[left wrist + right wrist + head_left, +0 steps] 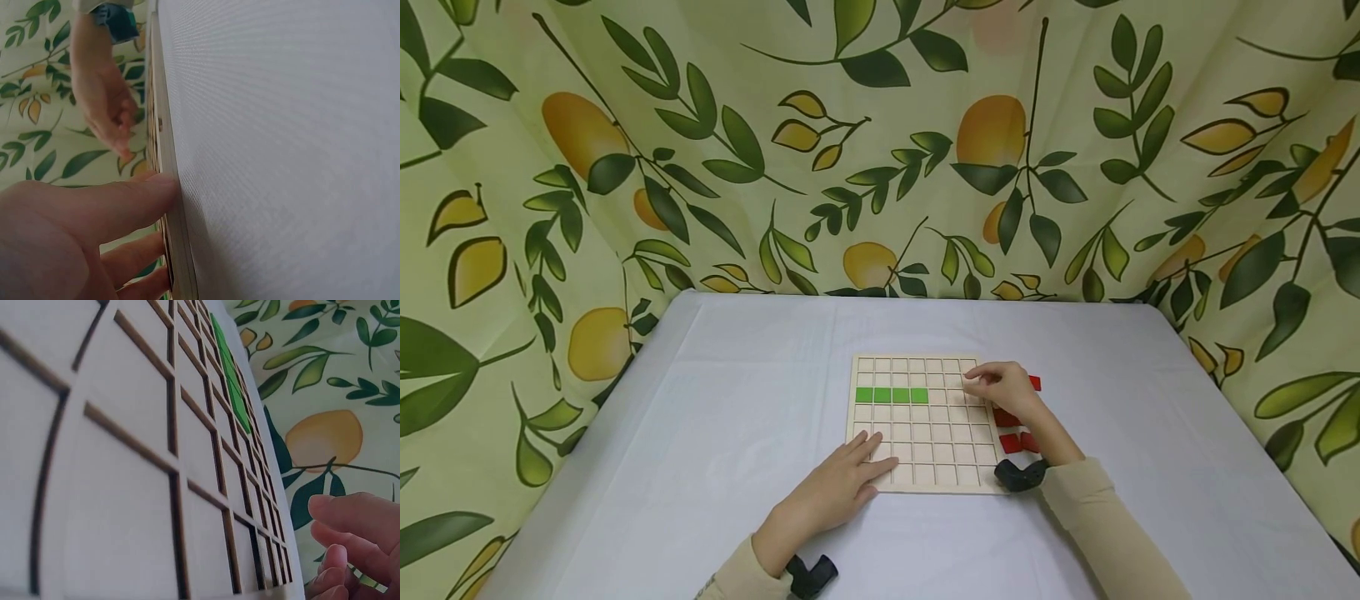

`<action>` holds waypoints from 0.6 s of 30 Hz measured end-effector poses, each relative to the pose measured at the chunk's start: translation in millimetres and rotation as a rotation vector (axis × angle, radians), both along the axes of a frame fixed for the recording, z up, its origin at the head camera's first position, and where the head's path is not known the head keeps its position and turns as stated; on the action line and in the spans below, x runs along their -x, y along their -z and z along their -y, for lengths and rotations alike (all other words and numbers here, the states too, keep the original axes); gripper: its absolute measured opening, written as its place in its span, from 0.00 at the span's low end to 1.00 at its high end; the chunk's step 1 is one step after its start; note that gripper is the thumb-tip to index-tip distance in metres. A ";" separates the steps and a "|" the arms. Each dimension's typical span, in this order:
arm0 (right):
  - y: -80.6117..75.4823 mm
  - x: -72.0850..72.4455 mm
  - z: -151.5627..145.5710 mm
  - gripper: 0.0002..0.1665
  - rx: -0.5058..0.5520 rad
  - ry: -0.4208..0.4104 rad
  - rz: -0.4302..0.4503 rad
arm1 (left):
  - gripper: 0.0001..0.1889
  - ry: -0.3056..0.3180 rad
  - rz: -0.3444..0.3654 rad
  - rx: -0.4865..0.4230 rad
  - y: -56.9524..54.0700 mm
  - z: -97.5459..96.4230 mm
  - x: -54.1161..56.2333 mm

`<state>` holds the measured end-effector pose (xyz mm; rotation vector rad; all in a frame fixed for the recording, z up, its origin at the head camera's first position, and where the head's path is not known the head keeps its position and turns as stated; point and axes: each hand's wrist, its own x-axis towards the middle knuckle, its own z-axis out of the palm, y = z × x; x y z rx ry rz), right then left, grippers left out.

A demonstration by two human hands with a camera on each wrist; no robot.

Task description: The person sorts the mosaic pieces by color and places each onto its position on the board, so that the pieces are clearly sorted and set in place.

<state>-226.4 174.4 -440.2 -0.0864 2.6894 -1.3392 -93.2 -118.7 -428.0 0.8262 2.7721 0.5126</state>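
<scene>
A light wooden grid board [922, 454] lies on the white cloth, with several green square tiles [892, 396] in a row of its cells at the left. My left hand [835, 483] rests on the board's near left corner, fingers spread; in the left wrist view its thumb [134, 203] lies along the board's side edge. Over the board's right side hovers my right hand [1011, 390], thumb and forefinger apart and the other fingers loosely bent. No tile shows between its fingertips in the right wrist view [356, 544]. Red tiles [1011, 443] lie beside the board, partly hidden under the right hand and wrist.
The table's white cloth [737, 400] spreads out around the board. A curtain [910, 208] printed with leaves and fruit hangs behind the table and along both sides. Each wrist wears a black device [812, 577].
</scene>
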 end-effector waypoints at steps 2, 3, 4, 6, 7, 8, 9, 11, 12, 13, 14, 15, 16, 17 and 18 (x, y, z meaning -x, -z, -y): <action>0.6 0.7 -3.5 0.16 -0.004 0.011 0.000 | 0.22 0.001 -0.002 0.000 -0.1 -0.2 0.0; 1.1 0.9 -5.5 0.16 -0.007 0.009 -0.004 | 0.22 0.000 -0.001 0.001 -0.3 -0.3 0.0; 1.7 1.3 -7.1 0.16 -0.011 0.012 -0.008 | 0.22 0.000 -0.001 0.001 -0.4 -0.3 0.1; 2.9 2.0 -10.6 0.17 -0.017 0.018 -0.008 | 0.22 -0.001 0.001 0.002 -0.6 -0.4 0.2; 3.4 2.4 -12.1 0.16 -0.021 0.021 -0.009 | 0.22 -0.002 0.003 0.003 -0.7 -0.4 0.2; 3.3 2.4 -13.7 0.16 -0.022 0.022 -0.004 | 0.23 -0.003 0.005 0.003 -0.7 -0.4 0.2; 3.2 2.4 -14.9 0.17 -0.026 0.025 0.002 | 0.23 -0.003 0.007 0.002 -0.6 -0.5 0.2; 2.8 2.7 -17.5 0.17 -0.025 0.037 0.023 | 0.23 -0.004 0.010 0.000 -0.5 -0.5 0.0; 2.6 2.7 -18.8 0.17 -0.024 0.044 0.032 | 0.23 -0.004 0.012 0.000 -0.4 -0.5 -0.1; 2.5 2.9 -20.4 0.17 -0.024 0.045 0.034 | 0.23 -0.004 0.012 0.001 -0.3 -0.5 -0.2; 2.4 3.1 -22.0 0.17 -0.024 0.045 0.036 | 0.23 -0.004 0.012 -0.001 -0.2 -0.5 -0.2; 2.5 3.4 -23.7 0.17 -0.022 0.046 0.036 | 0.23 -0.003 0.011 -0.002 -0.1 -0.5 -0.3; 2.6 3.6 -25.3 0.17 -0.020 0.046 0.035 | 0.23 -0.003 0.010 -0.002 -0.1 -0.5 -0.3; 2.8 3.8 -26.8 0.17 -0.018 0.044 0.032 | 0.23 -0.003 0.008 -0.001 -0.1 -0.5 -0.3; 3.0 4.0 -28.5 0.18 -0.017 0.038 0.029 | 0.23 -0.002 0.008 -0.002 0.0 -0.5 -0.2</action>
